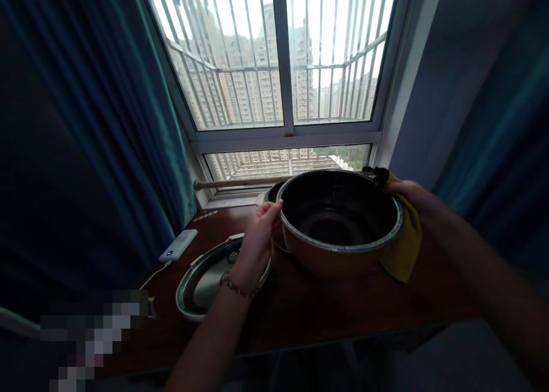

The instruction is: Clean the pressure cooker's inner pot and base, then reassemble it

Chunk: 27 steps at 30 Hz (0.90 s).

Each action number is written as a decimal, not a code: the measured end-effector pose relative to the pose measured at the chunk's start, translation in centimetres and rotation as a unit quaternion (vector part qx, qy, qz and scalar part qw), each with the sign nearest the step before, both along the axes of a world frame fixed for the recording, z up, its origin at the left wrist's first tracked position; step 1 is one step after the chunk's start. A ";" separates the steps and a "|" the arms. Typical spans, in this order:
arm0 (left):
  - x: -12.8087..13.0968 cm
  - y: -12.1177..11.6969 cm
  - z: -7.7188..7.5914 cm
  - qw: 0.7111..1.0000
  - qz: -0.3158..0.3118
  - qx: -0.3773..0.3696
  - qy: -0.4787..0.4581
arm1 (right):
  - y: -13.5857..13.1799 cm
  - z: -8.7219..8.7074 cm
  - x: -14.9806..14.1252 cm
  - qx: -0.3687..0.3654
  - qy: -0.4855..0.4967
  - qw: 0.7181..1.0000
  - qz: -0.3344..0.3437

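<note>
A dark-lined inner pot (338, 249) is held up over the table, tilted so its hollow inside faces me. My left hand (266, 215) pinches its left rim between thumb and fingers. At the right rim, my right hand (409, 195) grips a yellow cloth (403, 249), which hangs down the pot's outer wall. Behind the pot, the edge of a cooker body (271, 195) shows, mostly hidden. A round lid (210, 283) lies upturned on the table beneath my left forearm. Some dark thing (376, 174) sits by the far right rim; its kind is unclear.
The brown wooden table (300, 318) stands against a barred window (287, 55). A white power bank (179, 245) with a cable lies at its left. A rod (240, 183) runs along the sill. Blue curtains (107, 95) hang at both sides. The lower left is pixelated.
</note>
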<state>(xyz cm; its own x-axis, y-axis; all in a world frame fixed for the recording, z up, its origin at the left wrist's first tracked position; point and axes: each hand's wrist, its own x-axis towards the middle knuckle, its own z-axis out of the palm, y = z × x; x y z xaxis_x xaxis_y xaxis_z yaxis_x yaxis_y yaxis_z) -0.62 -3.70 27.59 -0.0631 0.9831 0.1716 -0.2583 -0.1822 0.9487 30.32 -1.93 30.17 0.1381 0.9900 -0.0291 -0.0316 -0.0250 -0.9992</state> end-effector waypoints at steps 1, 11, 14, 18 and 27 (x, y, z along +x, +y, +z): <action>0.0 -1.2 -1.4 1.000 0.003 -0.012 0.001 | -1.0 -1.3 0.1 -0.033 0.018 0.999 0.012; -1.9 -7.9 -13.9 0.991 0.017 -0.128 0.023 | -5.0 -14.6 -1.3 -0.118 0.071 0.987 0.081; -2.7 -8.0 -16.7 0.989 0.039 -0.129 0.058 | -4.4 -17.7 -2.1 -0.123 0.075 0.986 0.088; -3.5 -8.1 -18.5 0.987 0.048 -0.132 0.079 | -3.7 -19.5 -3.0 -0.117 0.067 0.987 0.089; -4.5 -8.3 -20.3 0.983 0.062 -0.143 0.097 | -2.7 -21.2 -4.3 -0.125 0.056 0.987 0.088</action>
